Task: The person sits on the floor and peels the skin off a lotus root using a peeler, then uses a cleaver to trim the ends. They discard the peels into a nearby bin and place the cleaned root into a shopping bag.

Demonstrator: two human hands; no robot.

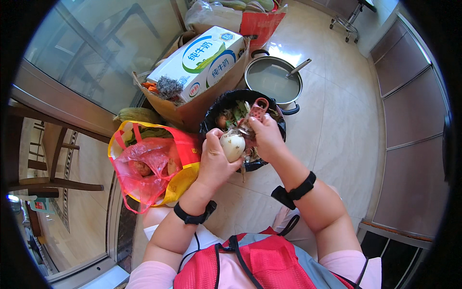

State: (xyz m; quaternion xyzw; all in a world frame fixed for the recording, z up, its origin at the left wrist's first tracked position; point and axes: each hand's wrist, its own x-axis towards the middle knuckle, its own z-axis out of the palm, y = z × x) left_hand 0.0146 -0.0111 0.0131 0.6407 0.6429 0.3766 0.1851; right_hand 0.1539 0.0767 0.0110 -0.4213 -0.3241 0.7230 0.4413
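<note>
My left hand (213,164) holds a pale, peeled root vegetable (232,147), perhaps a potato, with small brown spots. In my right hand (267,139) is a peeler (258,108) with a pink, perforated handle; its metal end lies close to the vegetable's upper right side. Peel scraps partly cover the peeler's metal end. Below both hands stands a bin lined with a black plastic bag (211,117), holding leafy scraps and peelings (236,112). Some of its contents are hidden by my hands.
Beyond the bin is a pot (272,81) of cloudy water with a metal utensil handle sticking out. A yellow-red bag (186,144) of vegetables sits left, near a green squash (139,115). Behind are a milk carton box (213,54), steel wool (169,87) and a red box (261,27).
</note>
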